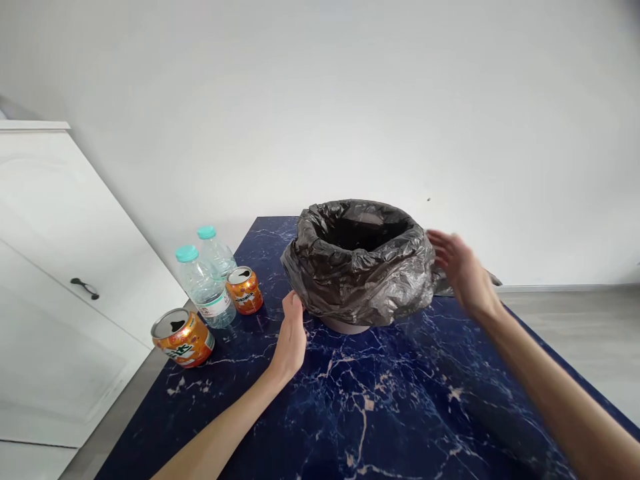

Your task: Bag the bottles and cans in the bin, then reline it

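Observation:
A trash bin [345,327] stands upright on the dark blue marbled table, only its pale base showing. A black trash bag [365,283] lines it and is folded outward over the rim, hanging loosely around the sides. My left hand [293,337] is at the bag's lower left side, thumb up against the plastic; its other fingers are mostly hidden. At the right side, my right hand [463,273] is open, fingers stretched toward the bag and touching or very near it. Behind that hand, dark plastic [493,279] sticks out to the right.
Left of the bin stand two orange soda cans, a nearer can [184,339] and a farther can [245,291]. Two clear bottles with teal caps, a front bottle [210,297] and a rear bottle [217,253], are beside them. A white cabinet [75,220] is at left; a white wall [350,100] rises behind.

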`<move>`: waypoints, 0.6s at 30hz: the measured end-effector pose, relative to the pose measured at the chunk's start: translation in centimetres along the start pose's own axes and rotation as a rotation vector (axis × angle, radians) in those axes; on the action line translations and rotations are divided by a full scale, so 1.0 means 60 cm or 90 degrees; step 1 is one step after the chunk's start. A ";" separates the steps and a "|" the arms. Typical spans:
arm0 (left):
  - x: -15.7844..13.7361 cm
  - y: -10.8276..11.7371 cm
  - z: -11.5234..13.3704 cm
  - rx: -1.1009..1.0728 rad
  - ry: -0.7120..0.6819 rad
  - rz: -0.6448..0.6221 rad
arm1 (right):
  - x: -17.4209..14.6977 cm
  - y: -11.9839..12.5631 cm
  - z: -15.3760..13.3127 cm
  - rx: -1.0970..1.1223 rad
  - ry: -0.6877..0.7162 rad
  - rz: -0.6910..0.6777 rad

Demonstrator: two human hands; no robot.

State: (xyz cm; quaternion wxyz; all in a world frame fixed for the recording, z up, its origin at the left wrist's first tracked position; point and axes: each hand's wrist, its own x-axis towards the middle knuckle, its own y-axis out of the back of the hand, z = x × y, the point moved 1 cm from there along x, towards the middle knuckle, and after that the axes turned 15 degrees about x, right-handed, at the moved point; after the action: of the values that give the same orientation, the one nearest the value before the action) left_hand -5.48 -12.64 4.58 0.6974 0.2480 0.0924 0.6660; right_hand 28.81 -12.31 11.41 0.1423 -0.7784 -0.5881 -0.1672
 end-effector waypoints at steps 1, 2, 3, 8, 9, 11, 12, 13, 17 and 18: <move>0.000 -0.001 -0.001 -0.002 0.002 -0.002 | 0.015 -0.007 -0.020 0.038 0.038 0.001; 0.000 -0.001 -0.002 -0.005 0.005 -0.003 | 0.027 -0.018 -0.040 0.069 0.089 -0.006; 0.000 -0.001 -0.002 -0.006 0.007 -0.002 | 0.033 -0.032 -0.060 0.072 0.144 -0.015; -0.001 0.001 0.001 -0.012 0.005 0.012 | 0.020 -0.111 -0.127 -0.059 0.411 -0.072; -0.001 0.001 0.001 -0.013 0.004 0.014 | 0.015 -0.123 -0.132 -0.074 0.447 -0.100; -0.001 0.000 -0.002 -0.012 0.002 0.014 | 0.010 -0.142 -0.138 -0.101 0.484 -0.147; -0.001 0.000 -0.006 -0.011 0.000 0.014 | 0.009 -0.149 -0.139 -0.115 0.491 -0.158; -0.001 -0.001 -0.012 -0.009 -0.002 0.014 | 0.009 -0.155 -0.140 -0.132 0.495 -0.160; 0.003 -0.001 -0.040 -0.005 -0.010 0.022 | 0.006 -0.177 -0.148 -0.188 0.511 -0.158; 0.004 -0.001 -0.047 -0.006 -0.012 0.025 | 0.004 -0.182 -0.151 -0.198 0.516 -0.168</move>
State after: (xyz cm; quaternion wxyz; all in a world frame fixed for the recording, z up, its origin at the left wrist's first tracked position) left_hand -6.69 -11.78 2.19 0.6860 0.2531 0.0779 0.6777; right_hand 17.52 -13.01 19.97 0.2196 -0.5807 -0.5473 -0.5614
